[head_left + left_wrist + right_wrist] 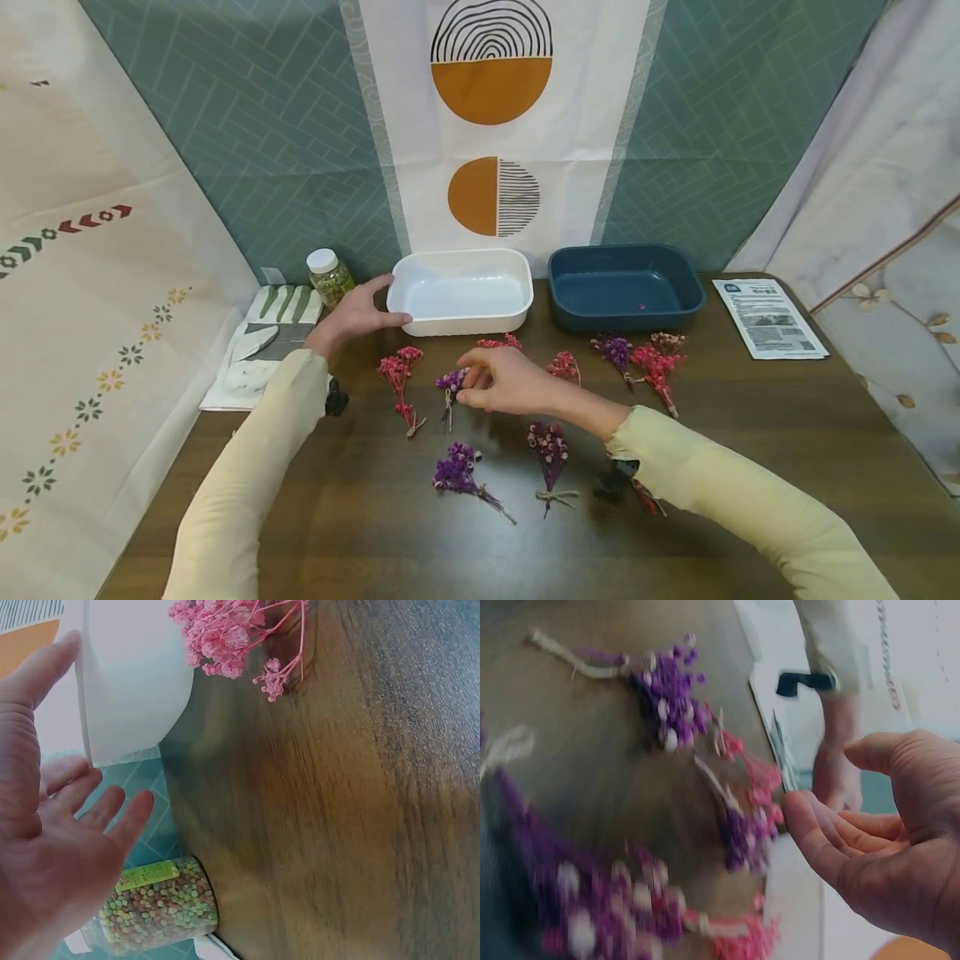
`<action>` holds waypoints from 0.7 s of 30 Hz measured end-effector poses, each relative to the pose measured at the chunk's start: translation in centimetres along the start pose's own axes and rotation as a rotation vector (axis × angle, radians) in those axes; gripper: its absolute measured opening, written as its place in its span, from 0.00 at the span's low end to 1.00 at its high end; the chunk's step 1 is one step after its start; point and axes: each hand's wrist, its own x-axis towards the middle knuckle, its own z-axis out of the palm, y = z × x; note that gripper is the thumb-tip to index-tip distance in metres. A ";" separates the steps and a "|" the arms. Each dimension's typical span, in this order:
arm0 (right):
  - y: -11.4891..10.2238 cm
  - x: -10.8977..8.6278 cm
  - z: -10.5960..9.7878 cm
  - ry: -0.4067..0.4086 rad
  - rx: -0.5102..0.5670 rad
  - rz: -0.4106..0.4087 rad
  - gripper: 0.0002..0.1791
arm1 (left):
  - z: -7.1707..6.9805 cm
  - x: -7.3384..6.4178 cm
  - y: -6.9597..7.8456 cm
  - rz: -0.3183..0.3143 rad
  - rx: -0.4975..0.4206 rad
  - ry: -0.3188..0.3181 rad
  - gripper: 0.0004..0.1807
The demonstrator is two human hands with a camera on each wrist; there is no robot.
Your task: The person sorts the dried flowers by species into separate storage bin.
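Note:
My left hand [358,310] touches the left end of a white rectangular dish [459,327], its thumb at the near corner. In the left wrist view the palm is bare and the fingers are spread loosely by the rim. My right hand [510,380] hovers over the dried flowers, thumb and fingertips apart, holding nothing in the right wrist view. Nearest to it is a small purple flower bunch [450,382] tied with twine. A pink bunch [401,375] lies to its left. Two purple bunches, one left [456,472] and one right [550,450], lie closer to me.
A dark blue dish [626,318] stands right of the white one. Several more pink [657,367] and purple [615,350] bunches lie before it. A jar of coloured pellets [332,282], a printed cloth [262,350] and a white printed packet [770,321] sit around the edges.

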 end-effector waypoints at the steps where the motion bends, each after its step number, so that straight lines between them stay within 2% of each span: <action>1: -0.3 0.3 0.5 -0.003 0.001 -0.003 0.26 | 0.0 0.0 0.0 -0.002 0.004 0.001 0.53; 8: -1.4 2.5 4.2 0.010 -0.015 0.022 0.24 | -0.1 0.1 0.0 0.009 0.027 0.000 0.53; 15: -2.1 4.3 6.9 0.042 -0.116 0.030 0.23 | -0.1 0.0 -0.1 -0.004 0.010 -0.011 0.54; 21: -2.7 5.4 8.5 0.074 -0.152 0.121 0.24 | -0.3 -0.1 0.1 -0.007 -0.003 -0.007 0.54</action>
